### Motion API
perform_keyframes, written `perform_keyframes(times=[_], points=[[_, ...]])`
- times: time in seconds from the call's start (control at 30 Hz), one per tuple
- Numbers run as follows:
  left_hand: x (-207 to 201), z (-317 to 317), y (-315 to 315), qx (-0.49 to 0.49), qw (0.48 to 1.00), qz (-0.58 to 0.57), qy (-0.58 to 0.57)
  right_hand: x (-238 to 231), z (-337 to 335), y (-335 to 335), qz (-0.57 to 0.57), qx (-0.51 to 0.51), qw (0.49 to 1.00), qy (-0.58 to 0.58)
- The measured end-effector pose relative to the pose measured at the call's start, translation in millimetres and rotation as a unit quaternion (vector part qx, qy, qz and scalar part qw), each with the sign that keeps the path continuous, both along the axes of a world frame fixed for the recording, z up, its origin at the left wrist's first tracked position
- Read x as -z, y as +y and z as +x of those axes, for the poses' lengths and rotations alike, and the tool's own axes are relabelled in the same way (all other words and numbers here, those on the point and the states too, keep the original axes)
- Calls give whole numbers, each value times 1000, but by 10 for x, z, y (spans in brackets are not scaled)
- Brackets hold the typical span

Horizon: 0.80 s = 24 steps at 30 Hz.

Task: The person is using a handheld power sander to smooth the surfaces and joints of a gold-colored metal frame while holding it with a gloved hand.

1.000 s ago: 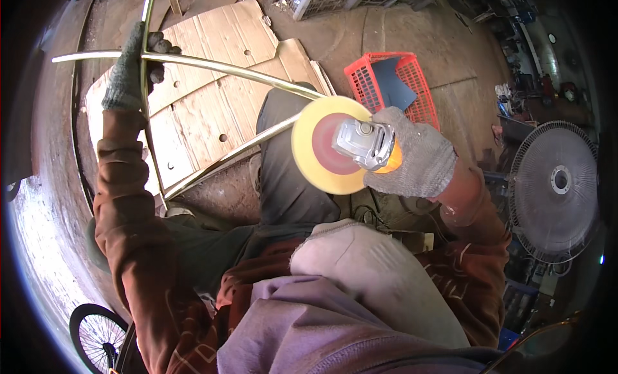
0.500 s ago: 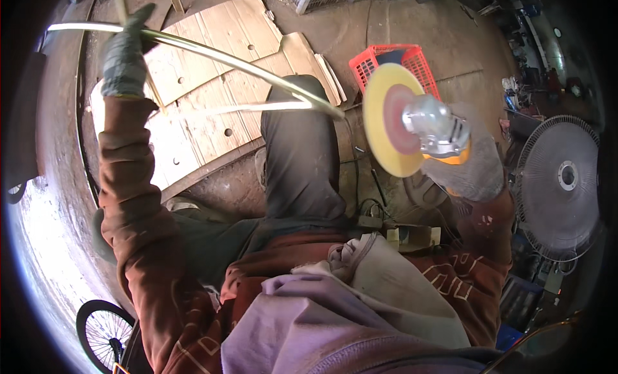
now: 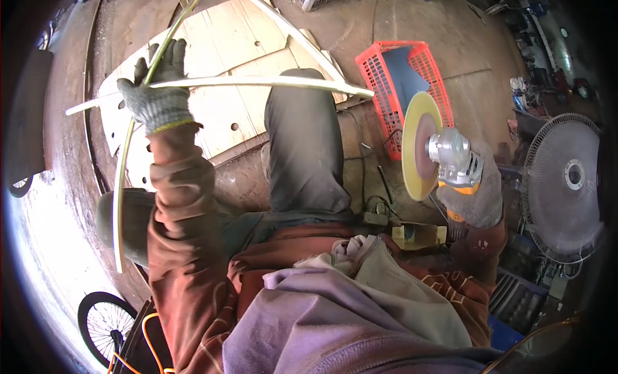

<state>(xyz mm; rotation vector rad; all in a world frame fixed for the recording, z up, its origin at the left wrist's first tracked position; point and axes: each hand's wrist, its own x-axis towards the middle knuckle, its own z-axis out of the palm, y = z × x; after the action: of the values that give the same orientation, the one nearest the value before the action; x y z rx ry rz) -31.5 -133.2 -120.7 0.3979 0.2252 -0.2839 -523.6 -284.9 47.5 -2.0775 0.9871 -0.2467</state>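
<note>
- While the left hand (image 3: 161, 107) was spread under the metal frame (image 3: 283, 82), at left above the cardboard (image 3: 219, 39), repositioning seemed in hand.
- The right hand (image 3: 483, 194) gripped the grinder (image 3: 449, 149).
- Next grinding seemed to need firmer left hold.

Slender pale-gold metal rods (image 3: 277, 82) are gleaming over the flat tan cardboard sheet (image 3: 225, 107). The sheet is looking matt.
</note>
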Motion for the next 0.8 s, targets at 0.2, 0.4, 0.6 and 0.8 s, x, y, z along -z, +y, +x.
perform_keyframes(times=[0.2, 0.4, 0.6, 0.8], points=[[367, -292, 0, 10, 999, -40, -22, 122, 10, 76, -89, -155, 983, 42], [446, -285, -50, -4, 996, -15, -93, 357, 360, 242, -139, -161, 973, 87], [332, -387, -1, -12, 997, 9, -73, 474, 652, 247, -113, -160, 969, 150], [359, -347, 19, 4, 996, -24, -87, 536, 690, 187, -75, -130, 978, 142]])
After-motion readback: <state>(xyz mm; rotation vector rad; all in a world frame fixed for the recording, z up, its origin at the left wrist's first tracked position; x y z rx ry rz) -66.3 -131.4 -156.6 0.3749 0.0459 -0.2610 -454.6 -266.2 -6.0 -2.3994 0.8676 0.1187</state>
